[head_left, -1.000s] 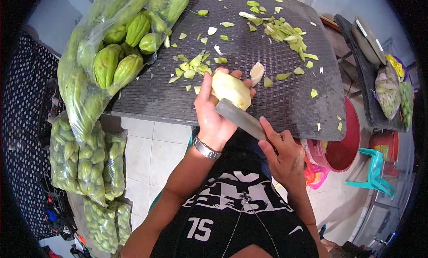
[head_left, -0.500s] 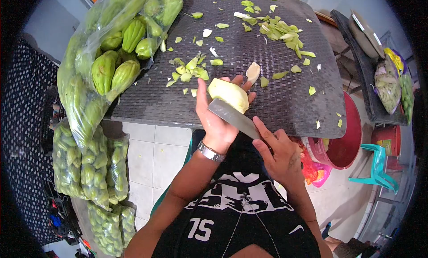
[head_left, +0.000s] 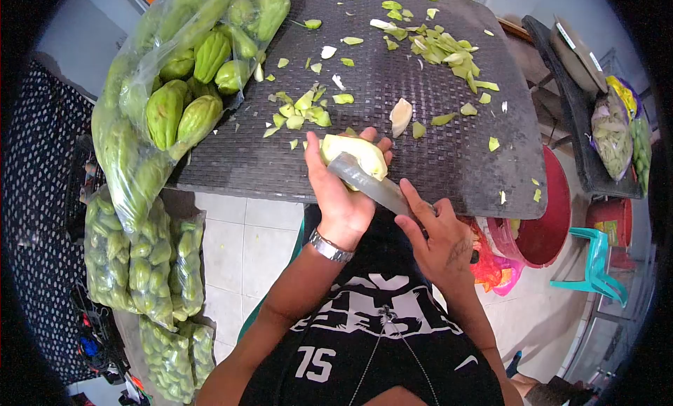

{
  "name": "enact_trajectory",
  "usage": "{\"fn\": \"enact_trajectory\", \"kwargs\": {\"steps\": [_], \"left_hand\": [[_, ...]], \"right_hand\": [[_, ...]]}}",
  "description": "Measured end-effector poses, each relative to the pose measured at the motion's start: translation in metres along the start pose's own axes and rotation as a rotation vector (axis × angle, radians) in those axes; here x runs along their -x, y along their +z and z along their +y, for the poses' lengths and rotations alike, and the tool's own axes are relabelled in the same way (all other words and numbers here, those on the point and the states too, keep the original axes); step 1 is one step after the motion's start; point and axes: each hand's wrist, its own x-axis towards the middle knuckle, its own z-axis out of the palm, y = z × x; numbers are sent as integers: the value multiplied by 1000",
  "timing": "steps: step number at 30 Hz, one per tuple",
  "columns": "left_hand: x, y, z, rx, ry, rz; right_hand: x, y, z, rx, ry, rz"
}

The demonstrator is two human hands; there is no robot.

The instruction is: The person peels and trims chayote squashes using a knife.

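Note:
My left hand (head_left: 341, 188), palm up, has its fingers curled around a pale, peeled chayote (head_left: 359, 153) just over the near edge of the table. Closed around the handle of a broad-bladed knife (head_left: 368, 184) is my right hand (head_left: 438, 238); most of the handle is hidden. The blade lies against the near side of the chayote. Beyond my left fingers, a pale cut piece (head_left: 400, 118) rests on the table. Green peelings (head_left: 303, 111) are scattered in front, with a larger heap of peelings (head_left: 449, 48) farther back.
The dark woven table (head_left: 259, 174) bears an open plastic bag of chayotes (head_left: 165, 115) at left. Filled bags (head_left: 140, 266) stand on the floor below it. A red tub (head_left: 554, 217) is under the right edge, with a teal stool (head_left: 596, 266) beyond. Another table (head_left: 571, 136) holds bagged vegetables.
The chayote has turned and tipped in my left hand, and its cut face looks different. The knife blade has shifted slightly along its near side. The loose pieces on the table stay put.

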Motion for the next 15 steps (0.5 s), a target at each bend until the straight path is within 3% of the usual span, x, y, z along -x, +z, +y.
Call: {"fn": "enact_trajectory", "kwargs": {"steps": [6, 9, 10, 11, 15], "left_hand": [[-9, -15, 2, 26, 29, -99], [-19, -21, 11, 41, 153, -2], [-21, -25, 17, 91, 160, -141], [-25, -27, 22, 62, 224, -96], [-32, -30, 50, -45, 153, -112]], "right_hand": [[-2, 2, -4, 6, 37, 0], [-1, 5, 2, 36, 131, 127], [-2, 2, 7, -2, 174, 103], [-3, -2, 15, -42, 221, 73], [-7, -11, 35, -157, 226, 156]]}}
